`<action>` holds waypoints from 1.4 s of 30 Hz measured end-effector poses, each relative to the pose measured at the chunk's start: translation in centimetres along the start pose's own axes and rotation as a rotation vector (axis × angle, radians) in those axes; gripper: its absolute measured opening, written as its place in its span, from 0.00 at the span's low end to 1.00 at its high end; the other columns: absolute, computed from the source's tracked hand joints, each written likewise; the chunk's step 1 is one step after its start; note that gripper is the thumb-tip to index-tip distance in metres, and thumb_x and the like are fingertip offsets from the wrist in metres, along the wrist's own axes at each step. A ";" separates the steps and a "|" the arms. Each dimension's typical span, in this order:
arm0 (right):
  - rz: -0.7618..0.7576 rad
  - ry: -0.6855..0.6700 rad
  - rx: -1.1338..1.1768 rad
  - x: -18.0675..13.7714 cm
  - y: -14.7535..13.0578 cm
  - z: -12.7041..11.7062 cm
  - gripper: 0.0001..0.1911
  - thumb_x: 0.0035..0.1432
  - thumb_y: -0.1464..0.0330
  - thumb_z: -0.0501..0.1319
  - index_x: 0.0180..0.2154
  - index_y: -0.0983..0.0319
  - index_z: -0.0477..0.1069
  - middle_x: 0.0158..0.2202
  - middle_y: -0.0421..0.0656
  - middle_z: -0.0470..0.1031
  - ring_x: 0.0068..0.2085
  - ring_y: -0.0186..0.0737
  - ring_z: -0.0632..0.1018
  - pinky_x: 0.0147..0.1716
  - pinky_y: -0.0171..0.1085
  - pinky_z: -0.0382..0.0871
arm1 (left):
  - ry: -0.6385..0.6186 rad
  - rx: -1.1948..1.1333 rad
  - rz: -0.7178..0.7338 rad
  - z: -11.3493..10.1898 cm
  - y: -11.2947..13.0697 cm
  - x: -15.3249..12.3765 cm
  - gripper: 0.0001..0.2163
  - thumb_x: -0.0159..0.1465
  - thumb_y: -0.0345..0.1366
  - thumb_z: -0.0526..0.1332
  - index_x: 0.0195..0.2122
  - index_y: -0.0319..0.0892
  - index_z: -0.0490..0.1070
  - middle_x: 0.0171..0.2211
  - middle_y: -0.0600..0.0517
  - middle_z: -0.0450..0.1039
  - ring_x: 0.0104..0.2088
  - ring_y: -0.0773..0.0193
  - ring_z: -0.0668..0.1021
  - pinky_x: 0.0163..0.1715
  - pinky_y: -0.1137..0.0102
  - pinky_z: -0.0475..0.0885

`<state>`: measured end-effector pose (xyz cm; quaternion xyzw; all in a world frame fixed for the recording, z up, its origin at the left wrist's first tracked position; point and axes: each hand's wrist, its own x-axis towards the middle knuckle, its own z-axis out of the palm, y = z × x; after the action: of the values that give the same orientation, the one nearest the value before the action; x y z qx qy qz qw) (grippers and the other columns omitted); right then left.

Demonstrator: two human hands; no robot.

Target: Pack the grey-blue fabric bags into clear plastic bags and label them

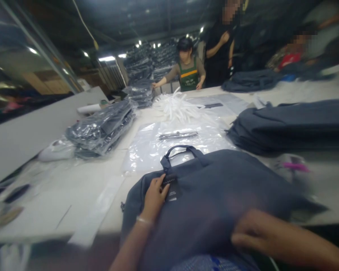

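Observation:
A dark blue-grey fabric bag (203,195) lies on the near side of the table, its carry handle (183,148) standing up at the far edge. My left hand (155,195) is at the handle's base, with thumb and fingers closed on a black hang tag (173,190) with pale print. Over the bag's lower right part is my right hand (251,229), blurred, its fingers seemingly curled. Whether it grips the fabric cannot be made out. Just beyond the bag, a clear plastic bag (141,146) is spread flat, with a dark strip (177,135) on it.
Bags wrapped in plastic (101,130) are piled at the left. More dark bags (296,124) are stacked at the right. White strips (175,105) lie heaped mid-table. Across the table, a person in a green apron (189,73) reaches toward wrapped bags; other people are behind.

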<state>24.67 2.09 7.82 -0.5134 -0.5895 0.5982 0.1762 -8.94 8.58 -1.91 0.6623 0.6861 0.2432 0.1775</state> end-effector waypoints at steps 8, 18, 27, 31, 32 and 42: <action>-0.447 0.044 -1.005 23.6 -7.8 0.0 0.17 0.64 0.73 0.53 0.51 0.68 0.73 0.52 0.54 0.76 0.54 0.48 0.75 0.53 0.41 0.65 | -0.013 0.270 0.473 1.3 1.0 -1.5 0.19 0.66 0.26 0.55 0.57 0.45 0.70 0.55 0.44 0.72 0.53 0.53 0.73 0.54 0.57 0.70; -0.423 0.098 -1.262 26.6 -10.2 -0.6 0.16 0.67 0.69 0.50 0.49 0.67 0.71 0.51 0.55 0.74 0.49 0.48 0.75 0.48 0.40 0.64 | -0.101 0.224 0.438 2.1 0.8 -2.6 0.22 0.64 0.21 0.53 0.56 0.45 0.71 0.56 0.46 0.72 0.54 0.56 0.74 0.54 0.61 0.73; -0.570 0.055 -1.279 9.3 -3.4 4.7 0.10 0.62 0.74 0.54 0.40 0.64 0.73 0.35 0.49 0.78 0.36 0.45 0.77 0.43 0.42 0.67 | -0.176 0.134 0.390 1.3 1.3 -2.9 0.20 0.66 0.24 0.52 0.56 0.46 0.70 0.58 0.48 0.71 0.57 0.57 0.72 0.55 0.62 0.72; -0.569 0.171 -1.109 8.5 3.9 8.2 0.21 0.61 0.77 0.53 0.56 0.64 0.68 0.50 0.50 0.76 0.50 0.47 0.76 0.56 0.48 0.65 | -0.139 0.066 0.367 1.0 0.7 -2.8 0.16 0.66 0.26 0.53 0.50 0.43 0.73 0.55 0.47 0.73 0.55 0.56 0.74 0.55 0.62 0.72; -0.571 0.210 -1.069 8.9 5.0 8.7 0.22 0.63 0.76 0.53 0.57 0.62 0.68 0.53 0.50 0.74 0.53 0.48 0.74 0.58 0.48 0.65 | -0.117 0.050 0.348 0.9 0.6 -2.8 0.14 0.65 0.26 0.54 0.48 0.43 0.73 0.55 0.46 0.73 0.54 0.56 0.75 0.54 0.62 0.73; -0.636 0.286 -0.887 10.6 6.3 10.1 0.23 0.60 0.78 0.55 0.56 0.64 0.69 0.55 0.52 0.73 0.57 0.48 0.73 0.61 0.50 0.64 | -0.164 0.149 0.590 1.6 6.8 -4.9 0.22 0.66 0.25 0.48 0.60 0.42 0.65 0.59 0.46 0.70 0.60 0.60 0.71 0.62 0.60 0.67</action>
<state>14.53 3.94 -4.32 -0.4113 -0.8805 0.1350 0.1931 -2.17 3.84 0.23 0.8614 0.4635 0.1793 0.1048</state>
